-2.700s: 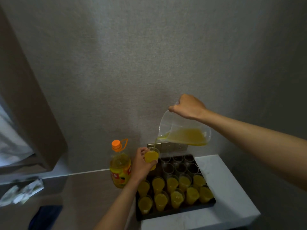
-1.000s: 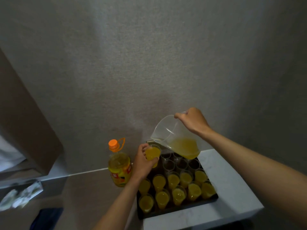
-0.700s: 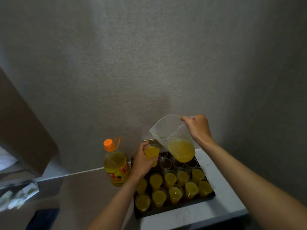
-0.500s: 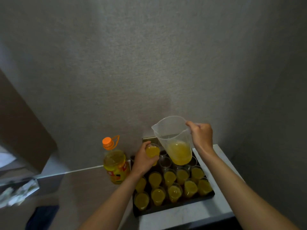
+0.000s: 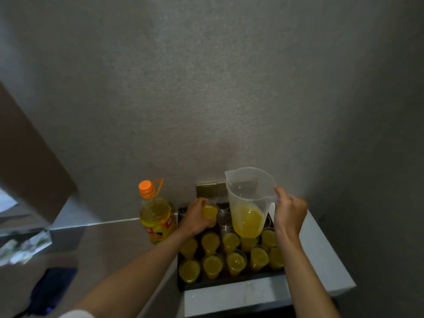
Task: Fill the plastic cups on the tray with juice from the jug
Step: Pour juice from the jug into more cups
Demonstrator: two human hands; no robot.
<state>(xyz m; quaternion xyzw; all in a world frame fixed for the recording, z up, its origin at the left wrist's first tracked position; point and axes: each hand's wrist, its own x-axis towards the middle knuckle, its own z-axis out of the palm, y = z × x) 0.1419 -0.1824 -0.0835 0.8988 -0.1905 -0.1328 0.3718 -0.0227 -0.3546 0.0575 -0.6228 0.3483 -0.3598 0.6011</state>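
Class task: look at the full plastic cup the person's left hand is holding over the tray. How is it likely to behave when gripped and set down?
The cup looks thin and clear, so it probably flexes if the left hand squeezes. Juice sits near its rim, so a tilt would likely spill. It seems narrow and tall, so it may tip if nudged on the tray.

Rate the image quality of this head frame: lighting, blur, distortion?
Head view: dim, with darkened corners; wide-angle bending at the edges; the left edge smears, while the jug, the tray of cups and both hands, left hand and right hand, stay fairly sharp; no strong glare.
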